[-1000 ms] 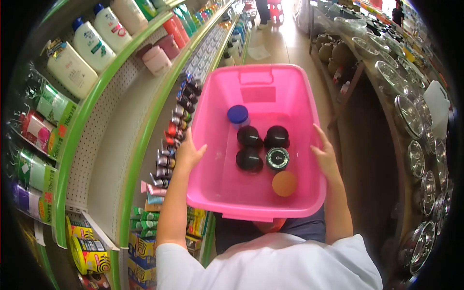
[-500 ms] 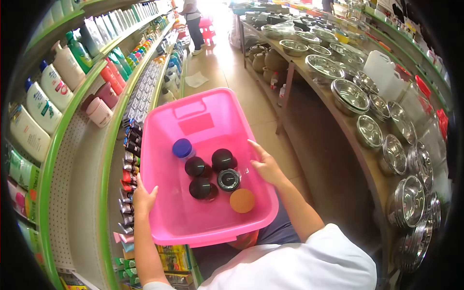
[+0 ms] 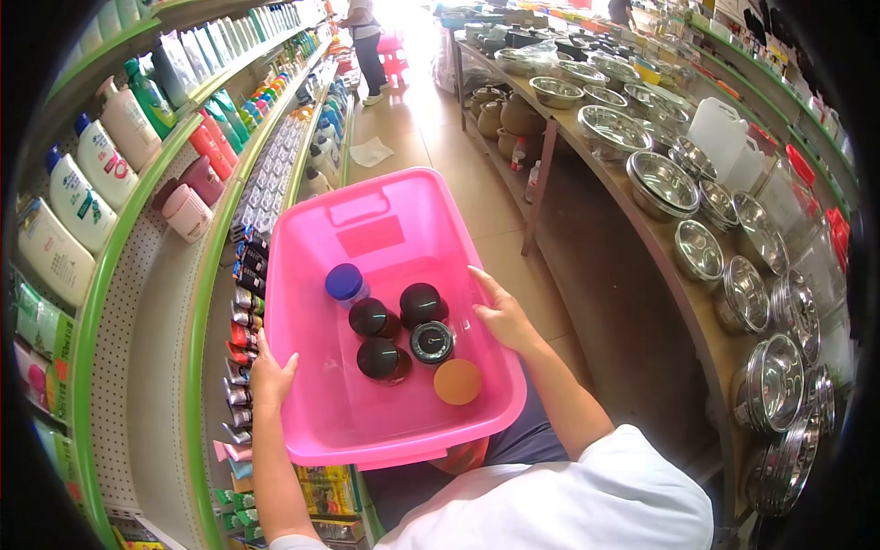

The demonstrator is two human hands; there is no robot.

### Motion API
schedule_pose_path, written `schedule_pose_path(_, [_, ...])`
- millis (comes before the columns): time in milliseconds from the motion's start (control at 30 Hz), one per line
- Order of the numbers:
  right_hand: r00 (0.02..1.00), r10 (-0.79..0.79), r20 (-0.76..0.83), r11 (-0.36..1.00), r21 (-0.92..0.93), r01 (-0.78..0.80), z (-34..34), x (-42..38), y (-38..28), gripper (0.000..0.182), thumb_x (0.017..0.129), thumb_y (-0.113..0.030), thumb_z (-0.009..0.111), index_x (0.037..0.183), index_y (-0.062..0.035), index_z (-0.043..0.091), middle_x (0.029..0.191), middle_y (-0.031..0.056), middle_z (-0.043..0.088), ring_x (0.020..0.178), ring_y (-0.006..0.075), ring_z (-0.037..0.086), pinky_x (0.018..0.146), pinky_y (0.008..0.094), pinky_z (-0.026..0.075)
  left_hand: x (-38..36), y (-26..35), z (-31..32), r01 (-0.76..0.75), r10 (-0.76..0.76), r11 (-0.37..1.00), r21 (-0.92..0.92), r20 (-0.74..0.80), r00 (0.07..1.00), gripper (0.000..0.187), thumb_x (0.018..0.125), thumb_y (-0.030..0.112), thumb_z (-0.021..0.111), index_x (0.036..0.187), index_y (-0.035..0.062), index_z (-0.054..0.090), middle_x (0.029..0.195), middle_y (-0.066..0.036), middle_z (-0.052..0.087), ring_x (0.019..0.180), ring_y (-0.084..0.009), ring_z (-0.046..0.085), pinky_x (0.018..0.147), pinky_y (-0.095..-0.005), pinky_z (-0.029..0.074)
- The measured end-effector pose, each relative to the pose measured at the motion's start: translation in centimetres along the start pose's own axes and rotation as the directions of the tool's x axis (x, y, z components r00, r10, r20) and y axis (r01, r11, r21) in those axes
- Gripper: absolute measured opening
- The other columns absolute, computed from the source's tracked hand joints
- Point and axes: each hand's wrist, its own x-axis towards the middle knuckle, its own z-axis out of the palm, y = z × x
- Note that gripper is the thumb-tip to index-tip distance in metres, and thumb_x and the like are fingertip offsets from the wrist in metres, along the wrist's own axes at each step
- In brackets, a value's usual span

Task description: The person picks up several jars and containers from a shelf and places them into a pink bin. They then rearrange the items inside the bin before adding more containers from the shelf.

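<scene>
A pink plastic tub (image 3: 312,403) is held in front of me by both hands. My left hand (image 3: 272,371) grips its left wall, thumb over the rim. On the right side, my right hand (image 3: 502,313) clasps the opposite wall with its fingers partly hidden. Inside stand several round containers: a blue-lidded jar (image 3: 346,282), black-capped containers such as this one (image 3: 383,358), a jar with a dark ringed lid (image 3: 432,342), and one with a tan lid (image 3: 457,381). Only their tops show clearly.
Green-edged shelves (image 3: 87,367) on my left carry shampoo bottles (image 3: 81,194) and boxed tubes. A table (image 3: 674,275) on my right holds stacked metal bowls (image 3: 775,380). Along the tiled aisle (image 3: 431,151) lies a paper sheet (image 3: 371,152); a person (image 3: 368,55) stands farther off.
Almost nothing differs. The containers appear shifted very slightly to the left within the tub, and both hands keep their hold on it.
</scene>
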Motion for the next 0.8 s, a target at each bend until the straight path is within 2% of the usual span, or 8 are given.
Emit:
schedule_pose_path(167, [1.000, 0.007, -0.004, 1.000, -0.005, -0.007, 0.0, -0.1, -0.1, 0.066, 0.081, -0.003, 0.054, 0.145, -0.0146, 0.037, 0.141, 0.0211, 0.044, 0.134, 0.0311, 0.040, 0.110, 0.0355, 0.031, 0.1, -0.3, 0.3, 0.020, -0.021, 1.000, 0.016, 0.023, 1.000, 0.092, 0.079, 0.033, 0.071, 0.147, 0.0009, 0.018, 0.105, -0.029, 0.064, 0.093, -0.0414, 0.064, 0.082, -0.0446, 0.051])
schedule_pose_path(233, [1.000, 0.002, -0.007, 1.000, 0.002, -0.002, 0.0, 0.0, 0.1, 0.066, 0.081, -0.003, 0.054, 0.144, -0.0143, 0.037, 0.141, 0.0210, 0.044, 0.134, 0.0309, 0.040, 0.110, 0.0354, 0.031, 0.1, -0.7, 0.7, -0.044, 0.044, 0.999, 0.005, -0.048, 0.998, 0.092, 0.079, 0.033, 0.071, 0.147, 0.0014, 0.017, 0.103, -0.028, 0.064, 0.092, -0.0415, 0.064, 0.081, -0.0448, 0.051])
schedule_pose_path(433, [1.000, 0.015, -0.003, 1.000, 0.005, -0.015, -0.1, -0.2, -0.4, 0.066, 0.081, -0.003, 0.054, 0.144, -0.0133, 0.038, 0.141, 0.0207, 0.044, 0.134, 0.0303, 0.040, 0.110, 0.0351, 0.031, 0.1, -0.2, 0.2, -0.004, 0.004, 1.000, 0.004, -0.006, 1.000, 0.092, 0.079, 0.032, 0.071, 0.147, 0.0017, 0.017, 0.102, -0.028, 0.065, 0.091, -0.0419, 0.064, 0.081, -0.0450, 0.051])
schedule_pose_path(800, [1.000, -0.001, 0.001, 1.000, 0.014, 0.001, -0.1, -0.1, -0.4, 0.067, 0.080, -0.004, 0.053, 0.145, -0.0129, 0.037, 0.143, 0.0210, 0.043, 0.135, 0.0308, 0.038, 0.111, 0.0352, 0.030, 0.2, -0.6, 0.5, -0.013, 0.013, 1.000, 0.012, -0.021, 1.000, 0.092, 0.079, 0.032, 0.071, 0.147, 0.0024, 0.018, 0.100, -0.028, 0.065, 0.089, -0.0422, 0.064, 0.080, -0.0455, 0.051])
